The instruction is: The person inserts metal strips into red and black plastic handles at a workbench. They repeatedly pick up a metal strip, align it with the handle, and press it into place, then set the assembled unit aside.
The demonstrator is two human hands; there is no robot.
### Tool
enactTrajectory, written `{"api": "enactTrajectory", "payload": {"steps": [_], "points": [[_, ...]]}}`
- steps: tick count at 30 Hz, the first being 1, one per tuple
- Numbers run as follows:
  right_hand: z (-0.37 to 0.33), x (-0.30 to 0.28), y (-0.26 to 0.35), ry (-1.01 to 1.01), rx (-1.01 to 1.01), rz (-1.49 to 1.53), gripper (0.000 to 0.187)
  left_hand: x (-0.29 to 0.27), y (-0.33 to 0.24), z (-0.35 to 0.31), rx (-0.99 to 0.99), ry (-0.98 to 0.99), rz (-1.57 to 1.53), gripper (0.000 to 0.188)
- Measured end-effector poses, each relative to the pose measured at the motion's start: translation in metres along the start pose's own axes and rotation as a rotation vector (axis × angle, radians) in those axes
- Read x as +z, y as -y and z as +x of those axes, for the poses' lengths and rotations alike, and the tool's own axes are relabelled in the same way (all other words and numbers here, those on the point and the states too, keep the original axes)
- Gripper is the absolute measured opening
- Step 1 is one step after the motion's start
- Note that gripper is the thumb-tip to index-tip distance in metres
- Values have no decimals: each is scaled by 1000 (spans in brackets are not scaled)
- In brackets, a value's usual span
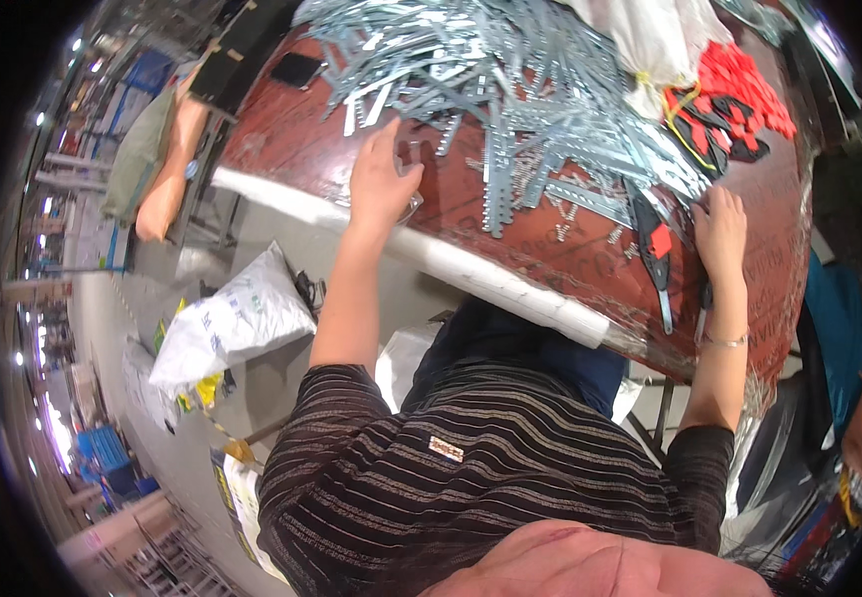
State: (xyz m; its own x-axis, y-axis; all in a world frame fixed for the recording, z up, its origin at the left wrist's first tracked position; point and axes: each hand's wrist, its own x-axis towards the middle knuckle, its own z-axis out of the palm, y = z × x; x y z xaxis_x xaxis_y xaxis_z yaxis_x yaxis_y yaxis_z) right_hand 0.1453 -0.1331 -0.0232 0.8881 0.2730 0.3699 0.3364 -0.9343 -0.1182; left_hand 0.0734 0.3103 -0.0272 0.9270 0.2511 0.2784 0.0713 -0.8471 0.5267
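My left hand hovers over the near left of the table, thumb and fingers apart, nothing gripped. Beside its thumb is a clear plastic piece. A large heap of toothed metal strips spreads over the far half of the table. At the right end of the heap, my right hand lies with its fingers slightly bent and spaced against the strip ends. Left of that hand lies a black plastic part with a red piece, a metal strip sticking out of its near end. Several small springs are scattered by the heap.
A white sack and a pile of red and black plastic parts occupy the far right. A dark rectangular object lies far left. A white roll edges the table. White bags stand on the floor. Other people's arms show at both sides.
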Motion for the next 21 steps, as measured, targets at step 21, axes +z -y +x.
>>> {"api": "enactTrajectory", "payload": {"steps": [21], "points": [[-104, -46, 45, -20, 610, 1016, 15, -29, -63, -17, 406, -80, -451, 24]]}}
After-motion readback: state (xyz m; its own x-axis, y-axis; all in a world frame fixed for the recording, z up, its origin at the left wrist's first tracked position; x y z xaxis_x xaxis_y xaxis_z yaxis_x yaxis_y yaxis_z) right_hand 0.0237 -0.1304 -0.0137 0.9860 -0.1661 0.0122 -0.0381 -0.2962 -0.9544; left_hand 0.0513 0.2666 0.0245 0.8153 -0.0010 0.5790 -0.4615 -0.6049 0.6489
